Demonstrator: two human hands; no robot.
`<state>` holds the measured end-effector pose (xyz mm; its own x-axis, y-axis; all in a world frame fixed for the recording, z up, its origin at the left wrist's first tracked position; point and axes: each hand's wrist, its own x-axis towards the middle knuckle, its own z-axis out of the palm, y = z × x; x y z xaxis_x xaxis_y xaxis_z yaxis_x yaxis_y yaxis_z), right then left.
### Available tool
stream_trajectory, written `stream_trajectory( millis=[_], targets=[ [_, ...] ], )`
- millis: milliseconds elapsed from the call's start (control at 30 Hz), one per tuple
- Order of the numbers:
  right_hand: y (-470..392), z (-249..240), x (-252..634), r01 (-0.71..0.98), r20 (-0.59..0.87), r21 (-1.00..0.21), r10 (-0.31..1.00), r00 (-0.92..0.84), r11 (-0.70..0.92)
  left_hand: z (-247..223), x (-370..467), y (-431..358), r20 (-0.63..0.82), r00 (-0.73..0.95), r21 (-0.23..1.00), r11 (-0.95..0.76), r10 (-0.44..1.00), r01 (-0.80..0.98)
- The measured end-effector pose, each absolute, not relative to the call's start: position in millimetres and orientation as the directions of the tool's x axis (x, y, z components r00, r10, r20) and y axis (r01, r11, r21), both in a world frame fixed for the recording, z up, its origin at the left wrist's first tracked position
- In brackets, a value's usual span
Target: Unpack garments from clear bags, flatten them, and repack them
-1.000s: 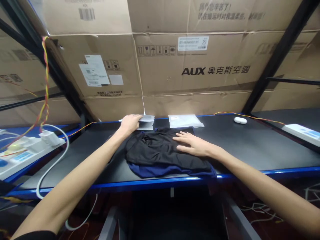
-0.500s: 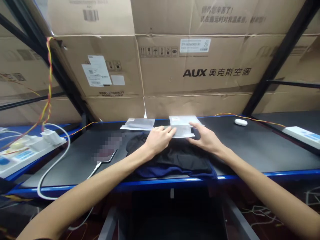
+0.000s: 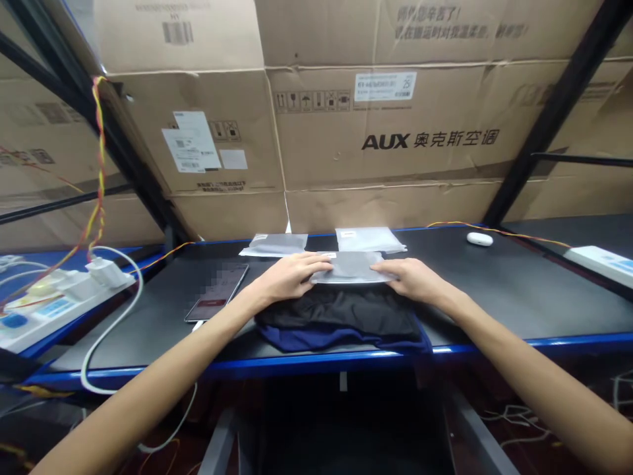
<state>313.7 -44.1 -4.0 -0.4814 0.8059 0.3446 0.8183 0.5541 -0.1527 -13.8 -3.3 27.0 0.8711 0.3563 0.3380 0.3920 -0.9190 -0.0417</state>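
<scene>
A flat translucent packet (image 3: 352, 268) with a small label is held at its two ends. My left hand (image 3: 297, 274) grips its left end, and my right hand (image 3: 408, 277) pinches the right end. Beneath and in front of it lies a dark cloth (image 3: 346, 316), black on top with a blue lower edge (image 3: 316, 339), on the dark tabletop (image 3: 494, 290). Behind, two similar pale packets rest near the back edge, one on the left (image 3: 275, 245) and one on the right (image 3: 370, 239).
A phone (image 3: 217, 297) with a white cable lies left of the cloth. Power strips stand at the far left (image 3: 64, 297) and far right (image 3: 603, 265). A white case (image 3: 479, 239) sits at the back right. Cardboard (image 3: 395, 165) and black posts rise behind.
The held packet has come nearer, over the cloth's back part, clear of the back right packet. My left hand has moved left to its end; my right hand has closed on the other.
</scene>
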Motion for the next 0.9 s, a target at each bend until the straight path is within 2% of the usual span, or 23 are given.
stream_trajectory(
  millis=[133,267,433,533,700,767,900],
  targets=[
    [-45,-3,314,0.839,0.312,-0.119,0.822,-0.476,0.531,16,-21,4,0.425,0.834,-0.009,-0.919,0.353,0.394],
    [-54,3,307,0.832,0.296,-0.134,0.823,-0.485,0.539,10,-28,3,0.468,0.818,-0.056,-0.912,0.335,0.406],
    [-69,17,260,0.681,0.450,-0.116,0.649,-0.613,0.724,4,-33,4,0.491,0.825,-0.140,-0.910,0.280,0.391],
    [-67,21,224,0.636,0.421,0.014,0.573,-0.703,0.771,0,-34,5,0.499,0.825,-0.176,-0.901,0.265,0.396],
    [-54,13,190,0.614,0.371,0.309,0.502,-0.781,0.727,0,-33,4,0.467,0.832,-0.197,-0.883,0.298,0.427],
    [-51,8,186,0.601,0.363,0.349,0.488,-0.794,0.719,0,-32,3,0.457,0.833,-0.199,-0.877,0.311,0.437],
    [-52,3,192,0.603,0.378,0.347,0.481,-0.791,0.718,3,-30,3,0.457,0.826,-0.186,-0.873,0.330,0.452]
  ],
)
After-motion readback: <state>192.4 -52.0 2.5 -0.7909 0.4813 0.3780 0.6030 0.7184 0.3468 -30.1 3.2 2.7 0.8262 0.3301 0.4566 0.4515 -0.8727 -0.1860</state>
